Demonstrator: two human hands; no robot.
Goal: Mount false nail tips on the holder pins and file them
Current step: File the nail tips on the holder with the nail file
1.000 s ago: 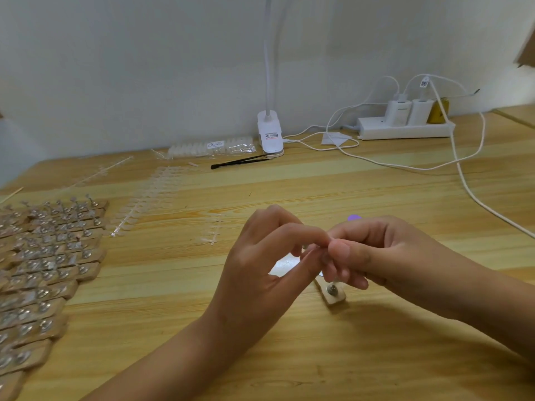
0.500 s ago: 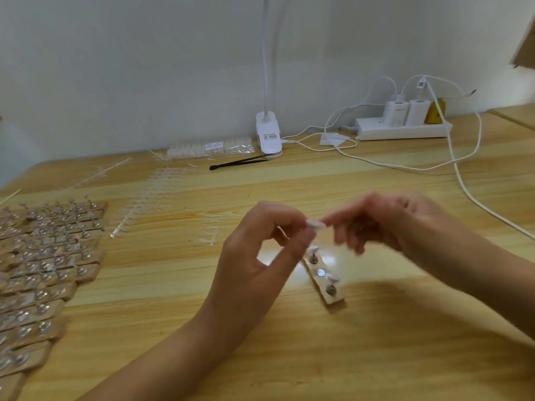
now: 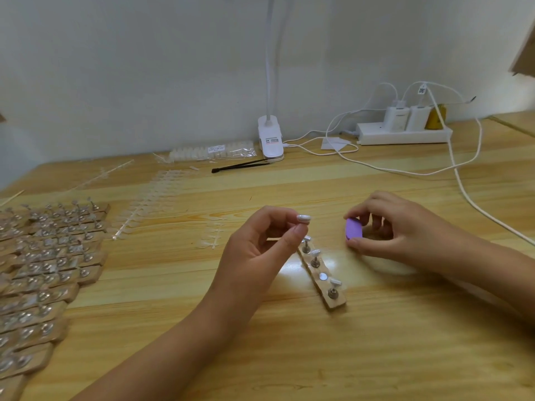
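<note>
The left hand [image 3: 260,244] pinches a tip [image 3: 303,218] between thumb and forefinger, raised just above the far end of the holder [image 3: 337,302]. The right hand [image 3: 390,227] curls round the purple file [image 3: 353,229] at three o'clock of the tip, low by the table. The pinch seems to catch little of the tip, so a firm stroke could flick it toward the clear strips [image 3: 139,209] at nine o'clock, and a dropping wrist could knock the pins [image 3: 315,260] at five o'clock.
</note>
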